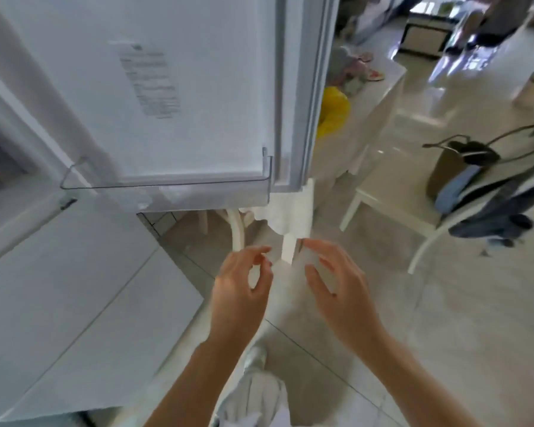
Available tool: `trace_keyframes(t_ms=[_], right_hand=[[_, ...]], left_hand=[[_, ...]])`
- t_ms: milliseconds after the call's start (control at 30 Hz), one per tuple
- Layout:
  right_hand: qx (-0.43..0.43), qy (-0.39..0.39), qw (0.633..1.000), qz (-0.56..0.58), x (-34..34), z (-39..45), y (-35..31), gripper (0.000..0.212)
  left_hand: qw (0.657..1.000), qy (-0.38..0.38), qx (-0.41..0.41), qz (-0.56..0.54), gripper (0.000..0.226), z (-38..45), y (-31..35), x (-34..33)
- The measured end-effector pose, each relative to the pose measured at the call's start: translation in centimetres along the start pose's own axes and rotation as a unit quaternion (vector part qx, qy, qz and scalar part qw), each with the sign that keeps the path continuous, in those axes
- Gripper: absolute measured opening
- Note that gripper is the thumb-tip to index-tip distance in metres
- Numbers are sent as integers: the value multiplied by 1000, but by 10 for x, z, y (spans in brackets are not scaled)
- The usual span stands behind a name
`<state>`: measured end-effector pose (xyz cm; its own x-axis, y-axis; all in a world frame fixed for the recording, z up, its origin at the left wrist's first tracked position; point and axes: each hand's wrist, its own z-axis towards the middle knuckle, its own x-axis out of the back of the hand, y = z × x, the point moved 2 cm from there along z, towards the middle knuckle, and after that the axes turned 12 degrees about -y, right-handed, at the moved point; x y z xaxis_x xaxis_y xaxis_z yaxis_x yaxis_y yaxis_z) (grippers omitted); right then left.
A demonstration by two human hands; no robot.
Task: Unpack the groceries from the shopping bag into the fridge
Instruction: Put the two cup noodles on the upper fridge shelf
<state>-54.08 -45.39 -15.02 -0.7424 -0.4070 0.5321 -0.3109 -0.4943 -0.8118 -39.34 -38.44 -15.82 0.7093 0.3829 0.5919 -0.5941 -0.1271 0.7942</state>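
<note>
Both my hands are empty, my left hand (241, 282) and right hand (336, 282) loosely curled below the open fridge door (198, 87). The yellow bag (333, 110) sits well beyond them; probably soft, best gripped by its top.

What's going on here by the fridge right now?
A person stands at the open fridge door, whose lower door shelf looks bare. Both hands are out in front, below the door: the left hand and right hand have loosely curled fingers and hold nothing that can be made out. A yellow bag lies on the white table behind the door. No grocery is in hand at this moment.
</note>
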Motion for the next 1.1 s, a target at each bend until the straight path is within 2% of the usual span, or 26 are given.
trace_keyframes(t_ms=[167, 333, 533, 867, 1100], right_hand=[[-103, 35, 994, -27, 34, -31, 59, 30], [-164, 72, 983, -34, 66, -27, 102, 30], [-223, 86, 971, -28, 102, 7, 155, 36], [-239, 90, 966, -27, 173, 86, 233, 38], [-192, -1, 980, -55, 242, 149, 296, 37]], left_hand=[[995, -100, -9, 14, 21, 17, 3, -61], [982, -183, -25, 31, 21, 67, 15, -113], [970, -237, -40, 42, 19, 143, 29, -159], [970, -240, -37, 32, 20, 244, 48, -235], [982, -186, 29, 23, 23, 304, 70, -295]])
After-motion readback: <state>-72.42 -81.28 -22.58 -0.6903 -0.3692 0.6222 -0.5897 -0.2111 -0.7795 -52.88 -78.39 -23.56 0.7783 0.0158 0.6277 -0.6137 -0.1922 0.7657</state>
